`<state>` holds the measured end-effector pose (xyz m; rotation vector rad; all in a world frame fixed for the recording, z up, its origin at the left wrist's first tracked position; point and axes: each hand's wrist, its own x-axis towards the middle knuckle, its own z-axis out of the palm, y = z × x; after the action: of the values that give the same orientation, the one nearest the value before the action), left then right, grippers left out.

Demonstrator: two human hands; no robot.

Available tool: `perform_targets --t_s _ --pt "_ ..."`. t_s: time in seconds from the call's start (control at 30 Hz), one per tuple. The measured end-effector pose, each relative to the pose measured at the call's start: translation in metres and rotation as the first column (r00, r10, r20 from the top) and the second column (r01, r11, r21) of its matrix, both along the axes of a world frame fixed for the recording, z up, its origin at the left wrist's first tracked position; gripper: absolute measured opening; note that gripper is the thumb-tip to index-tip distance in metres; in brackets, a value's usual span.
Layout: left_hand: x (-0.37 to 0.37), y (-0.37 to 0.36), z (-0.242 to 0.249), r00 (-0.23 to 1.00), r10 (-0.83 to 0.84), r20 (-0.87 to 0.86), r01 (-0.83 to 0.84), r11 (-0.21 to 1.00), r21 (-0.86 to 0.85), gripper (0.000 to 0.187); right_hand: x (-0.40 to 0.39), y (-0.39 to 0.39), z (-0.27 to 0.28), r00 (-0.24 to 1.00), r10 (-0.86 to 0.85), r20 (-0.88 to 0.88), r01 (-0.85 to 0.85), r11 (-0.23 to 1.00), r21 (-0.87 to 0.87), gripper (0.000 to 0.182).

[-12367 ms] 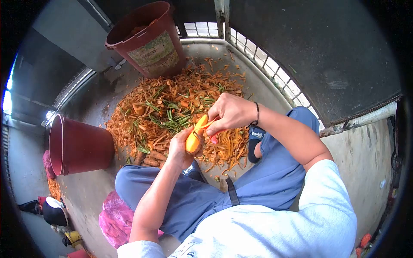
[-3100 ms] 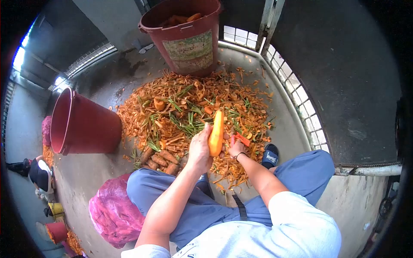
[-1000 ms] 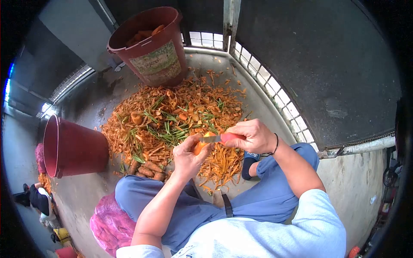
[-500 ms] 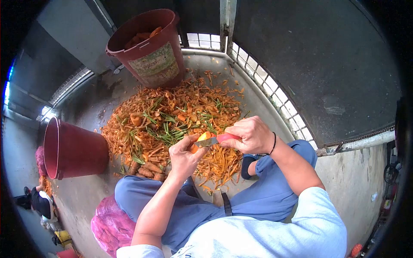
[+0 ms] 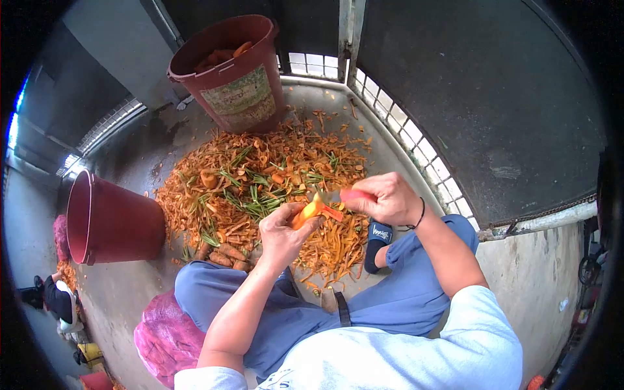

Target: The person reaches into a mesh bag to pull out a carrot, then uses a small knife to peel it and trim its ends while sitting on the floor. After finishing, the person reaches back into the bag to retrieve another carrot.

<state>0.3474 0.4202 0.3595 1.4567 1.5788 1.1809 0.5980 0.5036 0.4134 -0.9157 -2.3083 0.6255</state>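
Note:
My left hand (image 5: 281,235) is closed around a carrot (image 5: 309,210), whose bright orange-yellow end sticks out past the fingers. In my right hand (image 5: 391,201) is a knife (image 5: 356,194); its red handle shows, while its blade is too blurred to make out. Between the hands an orange peel strip (image 5: 333,212) appears at the carrot's right side. Below and beyond both hands spreads a heap of carrot peelings (image 5: 234,162) mixed with green stem pieces. Several unpeeled carrots (image 5: 224,255) lie on the floor near my left knee.
A large red bucket (image 5: 237,97) with carrots inside stands behind the heap. Another red bucket (image 5: 123,218) lies tipped at the left. A pink mesh sack (image 5: 169,338) rests by my left leg. Dark panels (image 5: 481,97) and grating border the right side. Another person (image 5: 62,300) is far left.
The knife has come away from the carrot, moving up and to the right with my right hand. A strip of peel now shows beside the carrot. My left hand stays nearly in place.

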Motion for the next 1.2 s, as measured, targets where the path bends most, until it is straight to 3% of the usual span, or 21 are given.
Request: perform_targets --t_s 0.1,0.17,0.27,0.33,0.4,0.53,0.6,0.77,0.87,0.93,1.03,1.13,1.2 --pt "0.000 0.000 -0.003 1.000 -0.005 -0.028 0.007 0.997 0.074 0.032 -0.009 -0.008 -0.003 0.991 0.134 -0.005 -0.134 0.987 -0.092 0.030" --pt "0.001 -0.001 -0.002 0.999 -0.009 -0.051 0.016 0.992 0.127 0.029 -0.010 -0.009 -0.005 0.994 0.110 -0.002 -0.110 0.988 -0.109 0.030" --pt "-0.001 0.000 0.005 0.998 0.028 0.053 -0.036 0.986 0.163 0.028 -0.011 -0.006 -0.009 0.998 0.049 -0.038 -0.054 0.988 -0.143 0.031" --pt "-0.008 0.003 -0.006 0.995 0.032 -0.089 -0.001 0.946 0.325 0.038 -0.010 -0.004 -0.010 0.997 0.006 -0.077 -0.019 0.986 -0.168 0.031" --pt "-0.006 0.002 -0.008 0.997 0.024 -0.068 -0.002 0.951 0.310 0.036 -0.008 -0.002 -0.008 0.998 -0.035 -0.053 0.014 0.936 -0.352 0.030" --pt "-0.001 0.000 -0.003 0.998 0.046 0.039 -0.054 0.973 0.224 0.034 -0.014 -0.012 -0.012 0.988 0.051 -0.144 -0.101 0.925 -0.367 0.029" --pt "0.001 0.000 -0.003 0.997 0.041 0.072 -0.053 0.984 0.168 0.033 -0.020 -0.017 -0.010 0.975 0.092 -0.202 -0.149 0.946 -0.289 0.029" --pt "0.009 -0.002 -0.003 0.964 0.036 0.263 -0.065 0.993 0.102 0.034 -0.020 -0.013 -0.008 0.991 0.093 -0.097 -0.114 0.964 -0.241 0.033" --pt "0.008 -0.003 -0.003 0.975 0.026 0.221 -0.061 0.986 0.154 0.032 -0.011 0.003 -0.019 1.000 0.025 0.004 -0.023 0.959 -0.284 0.037" --pt "0.007 -0.003 0.000 0.987 0.011 0.160 -0.043 0.980 0.195 0.032 0.001 0.017 -0.032 0.987 -0.148 0.057 0.159 0.895 -0.417 0.043" --pt "0.014 0.000 0.012 0.964 0.114 0.240 -0.096 0.992 -0.084 0.030 -0.002 0.015 -0.031 0.985 -0.160 0.060 0.171 0.900 -0.402 0.044" --pt "0.011 0.005 -0.007 0.933 0.106 0.345 -0.058 0.987 -0.148 0.035 -0.013 0.003 -0.028 0.990 -0.131 0.055 0.142 0.927 -0.346 0.043" --pt "0.009 0.004 -0.012 0.931 0.094 0.353 -0.034 0.984 -0.172 0.035 -0.016 0.002 -0.034 0.996 -0.006 -0.085 -0.006 0.990 -0.142 0.039"
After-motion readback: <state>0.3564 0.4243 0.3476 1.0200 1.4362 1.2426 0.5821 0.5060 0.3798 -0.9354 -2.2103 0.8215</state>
